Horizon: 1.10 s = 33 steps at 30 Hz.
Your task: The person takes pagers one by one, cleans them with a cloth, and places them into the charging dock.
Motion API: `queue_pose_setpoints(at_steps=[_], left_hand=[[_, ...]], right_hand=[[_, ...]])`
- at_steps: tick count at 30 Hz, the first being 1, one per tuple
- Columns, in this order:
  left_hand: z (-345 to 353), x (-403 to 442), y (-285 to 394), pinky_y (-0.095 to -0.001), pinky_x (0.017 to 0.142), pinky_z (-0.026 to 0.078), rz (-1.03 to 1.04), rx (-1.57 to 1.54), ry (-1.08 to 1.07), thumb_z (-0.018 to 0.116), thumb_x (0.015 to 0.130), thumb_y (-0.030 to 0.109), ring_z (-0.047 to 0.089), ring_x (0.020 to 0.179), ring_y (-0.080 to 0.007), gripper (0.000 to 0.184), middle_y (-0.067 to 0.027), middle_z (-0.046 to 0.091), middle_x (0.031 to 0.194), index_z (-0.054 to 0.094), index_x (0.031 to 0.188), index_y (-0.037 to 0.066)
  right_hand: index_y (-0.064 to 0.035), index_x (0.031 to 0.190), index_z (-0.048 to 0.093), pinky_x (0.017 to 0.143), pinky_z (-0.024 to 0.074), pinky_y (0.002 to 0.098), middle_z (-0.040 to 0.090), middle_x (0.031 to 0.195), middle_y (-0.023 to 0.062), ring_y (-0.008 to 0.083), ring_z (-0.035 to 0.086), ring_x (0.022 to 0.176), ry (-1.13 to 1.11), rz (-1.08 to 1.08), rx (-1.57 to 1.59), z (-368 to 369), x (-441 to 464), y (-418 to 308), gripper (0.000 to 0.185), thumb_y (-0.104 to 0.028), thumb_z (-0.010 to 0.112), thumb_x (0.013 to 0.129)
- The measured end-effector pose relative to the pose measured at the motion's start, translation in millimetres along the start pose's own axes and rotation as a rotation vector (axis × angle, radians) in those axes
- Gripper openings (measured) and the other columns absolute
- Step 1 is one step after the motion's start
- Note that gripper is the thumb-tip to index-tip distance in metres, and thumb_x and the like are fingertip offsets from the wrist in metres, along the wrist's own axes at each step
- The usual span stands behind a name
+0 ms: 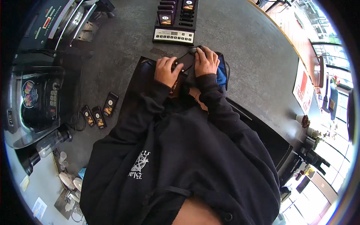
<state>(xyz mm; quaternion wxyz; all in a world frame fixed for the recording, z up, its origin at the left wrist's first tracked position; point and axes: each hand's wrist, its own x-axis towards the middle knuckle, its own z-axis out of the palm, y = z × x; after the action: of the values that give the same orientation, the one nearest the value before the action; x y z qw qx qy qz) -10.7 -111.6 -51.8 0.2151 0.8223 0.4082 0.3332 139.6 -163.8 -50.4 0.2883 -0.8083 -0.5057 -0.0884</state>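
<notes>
Between my two hands is a dark, flat, rectangular pager (185, 63), tilted on the counter side of my body. My left hand (167, 71) grips its near left edge with bent fingers and thumb. On the other side, my right hand (206, 62) is closed with its fingers bent over dark, bunched material by the pager's far end; what exactly it holds is partly hidden. A blue cloth (222, 77) shows beside the right wrist. Just beyond the hands stands a pager charging base (174, 36) with a keypad, several numbered pagers (165, 17) upright in its slots.
Several loose pagers (99, 117) lie on the grey counter (127, 37) at left. Beyond them are a sealing machine (56, 22) and a blender-like appliance (33, 101) with a clear cover. A red-and-white sign (302, 85) and small potted plants (313, 132) line the right edge.
</notes>
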Motion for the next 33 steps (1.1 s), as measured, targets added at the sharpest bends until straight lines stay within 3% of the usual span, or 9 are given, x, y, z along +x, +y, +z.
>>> queue_pose_setpoints(at_steps=[3,5,8,18,23,24,26,33], left_hand=[[-8,-5,2,-0.0377,0.084,0.043,0.044,-0.115,0.011,0.074,0.069,0.021,0.053,0.096,-0.0296,0.036,-0.0087,0.062,0.093,0.060,0.098,0.005],[-5,-11,-3,-0.0367,0.089,0.042,0.020,-0.112,-0.027,0.079,0.062,0.019,0.052,0.103,-0.0286,0.053,-0.0084,0.062,0.099,0.055,0.107,0.005],[-4,-13,-1,-0.0362,0.089,0.041,-0.124,-0.202,-0.068,0.080,0.061,0.017,0.052,0.102,-0.0277,0.056,-0.0082,0.063,0.101,0.053,0.109,0.006],[-2,-16,-4,-0.0357,0.085,0.044,-0.135,-0.208,-0.035,0.082,0.063,0.020,0.056,0.102,-0.0261,0.056,-0.0065,0.064,0.104,0.050,0.107,0.007],[-1,-18,-4,-0.0348,0.082,0.048,-0.189,-0.234,-0.039,0.081,0.063,0.014,0.059,0.099,-0.0267,0.055,-0.0115,0.060,0.105,0.049,0.107,0.005],[1,-19,-4,-0.0348,0.082,0.048,-0.189,-0.232,-0.036,0.081,0.063,0.014,0.059,0.099,-0.0267,0.055,-0.0115,0.060,0.105,0.049,0.107,0.005],[4,-19,-6,-0.0354,0.085,0.045,-0.290,-0.343,-0.029,0.080,0.060,0.010,0.056,0.100,-0.0275,0.058,-0.0106,0.060,0.100,0.048,0.108,0.007],[3,-16,-6,-0.0361,0.086,0.045,-0.202,-0.366,0.010,0.079,0.057,0.008,0.055,0.101,-0.0279,0.060,-0.0105,0.060,0.100,0.048,0.108,0.006]], right_hand=[[-0.0120,0.111,0.061,0.092,0.0384,0.0395,0.054,0.121,0.0064,0.0279,0.047,0.114,0.053,-0.108,-0.099,5,-1,2,0.026,-0.020,0.056,0.087],[-0.0089,0.118,0.056,0.100,0.0345,0.0429,0.048,0.130,0.0100,0.0302,0.041,0.124,-0.087,-0.115,-0.069,9,-3,2,0.031,-0.018,0.051,0.089],[-0.0058,0.125,0.048,0.104,0.0300,0.0484,0.044,0.134,0.0122,0.0329,0.037,0.127,-0.186,-0.128,0.035,10,-4,3,0.037,-0.015,0.049,0.089],[-0.0040,0.124,0.050,0.103,0.0319,0.0467,0.045,0.134,0.0114,0.0308,0.038,0.128,-0.163,-0.255,-0.009,11,-8,2,0.034,-0.012,0.047,0.090],[-0.0045,0.122,0.052,0.103,0.0327,0.0471,0.046,0.133,0.0102,0.0274,0.039,0.128,-0.245,-0.422,0.147,4,-19,-13,0.039,-0.006,0.052,0.083],[-0.0039,0.121,0.052,0.106,0.0290,0.0454,0.046,0.132,0.0109,0.0280,0.037,0.129,-0.274,-0.444,0.181,3,-22,-16,0.042,-0.006,0.051,0.079],[-0.0047,0.122,0.052,0.106,0.0286,0.0452,0.046,0.132,0.0101,0.0274,0.036,0.130,-0.316,-0.460,0.212,-1,-23,-16,0.042,-0.006,0.051,0.079],[-0.0093,0.122,0.054,0.105,0.0318,0.0460,0.047,0.133,0.0053,0.0249,0.037,0.130,-0.463,-0.584,0.325,-19,-21,1,0.045,-0.001,0.054,0.078]])
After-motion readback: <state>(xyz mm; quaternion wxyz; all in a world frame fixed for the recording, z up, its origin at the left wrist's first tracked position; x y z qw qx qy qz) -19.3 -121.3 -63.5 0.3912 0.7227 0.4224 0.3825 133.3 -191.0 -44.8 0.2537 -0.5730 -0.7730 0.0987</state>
